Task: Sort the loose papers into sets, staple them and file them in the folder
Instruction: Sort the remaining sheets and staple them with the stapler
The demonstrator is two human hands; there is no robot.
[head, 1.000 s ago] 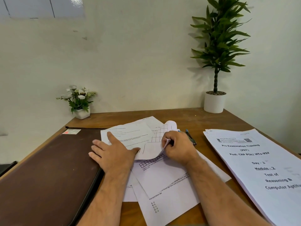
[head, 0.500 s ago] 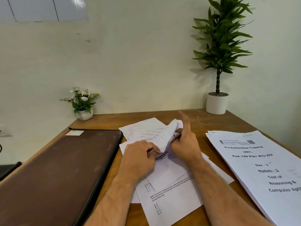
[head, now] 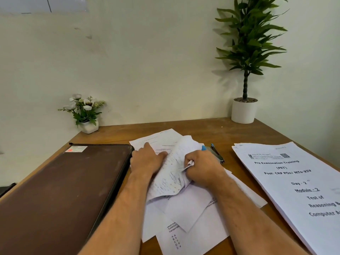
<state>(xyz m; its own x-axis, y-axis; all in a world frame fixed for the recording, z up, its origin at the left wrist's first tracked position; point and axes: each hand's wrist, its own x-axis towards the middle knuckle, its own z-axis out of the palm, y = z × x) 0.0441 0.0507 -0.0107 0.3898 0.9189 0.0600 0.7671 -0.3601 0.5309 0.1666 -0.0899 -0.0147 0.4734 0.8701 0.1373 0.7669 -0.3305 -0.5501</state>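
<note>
Loose white printed papers (head: pixel 191 214) lie spread in the middle of the wooden desk. My right hand (head: pixel 202 166) pinches the edge of one lifted, curled sheet (head: pixel 173 172). My left hand (head: pixel 147 159) lies on the far sheets with fingers stretched, its thumb against the lifted sheet. A closed brown folder (head: pixel 70 190) lies flat at the left. A stapler (head: pixel 215 153) with a blue end shows just behind my right hand. A stacked set of papers (head: pixel 294 181) with a printed title page lies at the right.
A small white pot of flowers (head: pixel 86 115) stands at the back left by the wall. A tall green plant in a white pot (head: pixel 243 111) stands at the back right corner. Bare wood desk (head: pixel 211 131) shows behind the papers.
The lifted sheet has turned over toward me and now curls between both hands. My left hand moved up and flattened onto the far papers. My right forefinger, earlier pointing up, has curled down.
</note>
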